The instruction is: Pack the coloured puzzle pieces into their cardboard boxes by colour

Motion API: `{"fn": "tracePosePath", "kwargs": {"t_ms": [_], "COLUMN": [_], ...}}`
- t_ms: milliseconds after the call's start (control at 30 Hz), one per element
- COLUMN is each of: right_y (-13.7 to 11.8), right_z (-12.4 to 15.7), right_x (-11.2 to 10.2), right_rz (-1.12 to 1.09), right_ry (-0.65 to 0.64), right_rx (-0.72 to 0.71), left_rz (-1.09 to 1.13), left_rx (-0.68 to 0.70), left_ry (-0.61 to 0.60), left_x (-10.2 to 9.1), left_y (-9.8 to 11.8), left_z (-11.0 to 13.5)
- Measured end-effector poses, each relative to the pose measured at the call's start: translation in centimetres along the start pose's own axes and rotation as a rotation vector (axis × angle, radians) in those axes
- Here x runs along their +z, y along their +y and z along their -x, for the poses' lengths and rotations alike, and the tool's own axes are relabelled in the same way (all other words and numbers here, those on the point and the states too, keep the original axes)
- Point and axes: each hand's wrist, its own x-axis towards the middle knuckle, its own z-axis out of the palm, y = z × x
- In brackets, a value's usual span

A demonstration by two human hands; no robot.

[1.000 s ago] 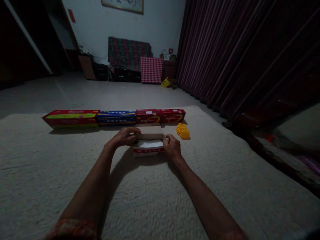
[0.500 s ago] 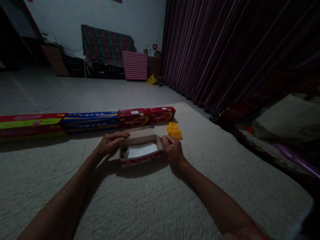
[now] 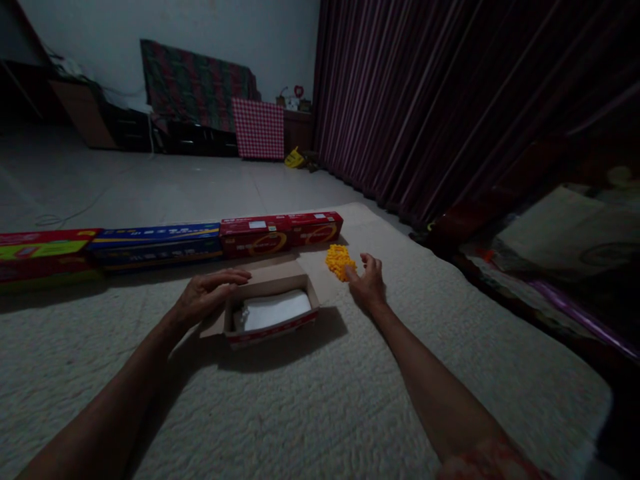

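A small open cardboard box (image 3: 273,327) with a red and white front lies on the cream rug (image 3: 310,400). Something white lies inside it. My left hand (image 3: 207,297) rests on the box's left end, fingers curled over the rim and flap. My right hand (image 3: 369,283) is off the box and hovers with spread fingers just right of a small heap of yellow pieces (image 3: 339,260), its fingertips close to the heap.
A row of long boxes lies along the rug's far edge: a red and green one (image 3: 40,253), a blue one (image 3: 155,243), two red ones (image 3: 280,233). Dark striped curtains (image 3: 450,107) hang on the right. Furniture stands against the far wall.
My right hand has let go of the box's right end and moved right to the yellow heap. The view has swung right. The box's flaps now lie open.
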Motion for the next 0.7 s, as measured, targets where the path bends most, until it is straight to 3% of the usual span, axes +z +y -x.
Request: {"fn": "tracePosePath", "kwargs": {"t_ms": [300,567,700], "right_y": [-1.2,-1.7,-1.9], "right_z": [1.0,1.1,0.7], "right_x": [1.0,0.6,-0.2], "right_rz": [0.124,0.192,0.134], "right_ry": [-0.101,-0.167,-0.131], "right_rx": [0.088,0.079,0.118], "left_rz": [-0.075,-0.086,-0.09], "left_rx": [0.024,0.043,0.038], "left_ry": [-0.024,-0.039,-0.018], "left_x": [-0.3,-0.5,-0.3], "left_y": [0.3,0.4,0.7], "left_z": [-0.1,-0.1,-0.1]}}
